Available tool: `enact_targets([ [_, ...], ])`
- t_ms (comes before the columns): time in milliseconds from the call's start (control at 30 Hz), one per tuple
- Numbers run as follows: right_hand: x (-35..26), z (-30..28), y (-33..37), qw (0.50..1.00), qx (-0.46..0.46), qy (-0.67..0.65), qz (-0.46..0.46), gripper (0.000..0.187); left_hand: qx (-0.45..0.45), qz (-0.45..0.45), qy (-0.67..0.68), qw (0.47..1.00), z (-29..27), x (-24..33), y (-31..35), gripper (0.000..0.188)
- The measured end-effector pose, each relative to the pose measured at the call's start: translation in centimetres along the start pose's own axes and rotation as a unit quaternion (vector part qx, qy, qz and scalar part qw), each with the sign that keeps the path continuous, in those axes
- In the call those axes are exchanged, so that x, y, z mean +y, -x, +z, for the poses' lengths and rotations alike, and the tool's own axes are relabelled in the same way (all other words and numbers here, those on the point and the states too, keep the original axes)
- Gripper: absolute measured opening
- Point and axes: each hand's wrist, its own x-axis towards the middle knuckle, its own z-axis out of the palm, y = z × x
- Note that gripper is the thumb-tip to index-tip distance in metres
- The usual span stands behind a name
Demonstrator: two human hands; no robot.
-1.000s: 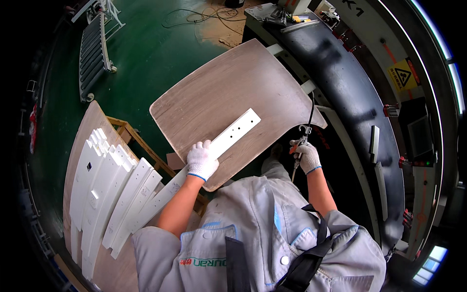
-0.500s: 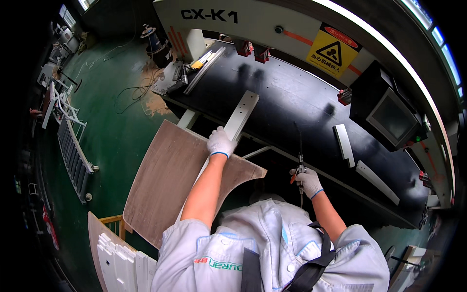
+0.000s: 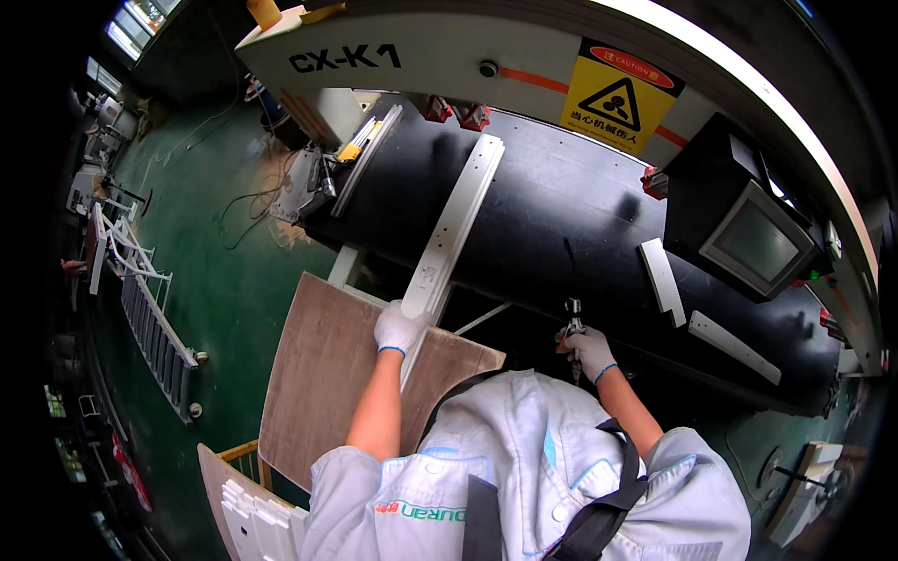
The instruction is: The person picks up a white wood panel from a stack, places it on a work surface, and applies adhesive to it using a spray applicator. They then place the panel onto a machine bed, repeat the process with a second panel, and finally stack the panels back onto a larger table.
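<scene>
We see two hands in white gloves with blue cuffs. The left hand [image 3: 400, 327] has its fingers closed on the near part of a long white strip [image 3: 454, 229], which slants away from us over the near edge of the black table [image 3: 552, 229]. Its far end is above the tabletop; we cannot tell whether it touches the surface. Small dark holes dot the strip, and a second white edge runs along its right side. Below the left hand, its near part passes over a brown wooden board [image 3: 323, 365].

On our right, the right hand [image 3: 591, 352] has its fingers curled around an air gun [image 3: 572, 323], held just in front of the table's near edge.

Two shorter white pieces lie on the table's right part: one [image 3: 662, 279] near the monitor [image 3: 760, 238], the other [image 3: 734, 346] farther right and closer to us. A yellow warning sign [image 3: 617, 98] is on the pale machine beam [image 3: 449, 70] behind the table. At lower left, we see stacked white parts [image 3: 260, 524].
</scene>
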Motion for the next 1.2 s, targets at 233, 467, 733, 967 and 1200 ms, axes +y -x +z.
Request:
enact_targets([
  [233,-4.5,0.9,-1.0,0.998,0.039,0.057,-0.003,0.023,0.005,-0.009,-0.011,1.0,-4.9,-2.9,-2.5,0.046],
  [467,-3.7,0.7,-4.1,0.999,0.042,0.011,-0.02,0.022,0.077,0.078,-0.085,0.99,-2.3,-5.5,-4.1,0.062],
  [733,-4.9,0.1,-8.2,0.994,0.068,-0.079,0.024,0.018,0.123,0.161,-0.162,0.966,2.0,-3.0,1.4,0.073],
  [967,-4.7,0.2,-8.4,0.99,0.108,-0.084,0.02,0.018,0.075,0.128,-0.248,0.957,-1.4,-7.1,-1.9,0.068],
  [1200,-6.2,1.5,-7.5,0.989,0.128,-0.061,0.038,0.01,0.121,0.144,-0.252,0.949,-2.5,-9.2,-3.1,0.066],
])
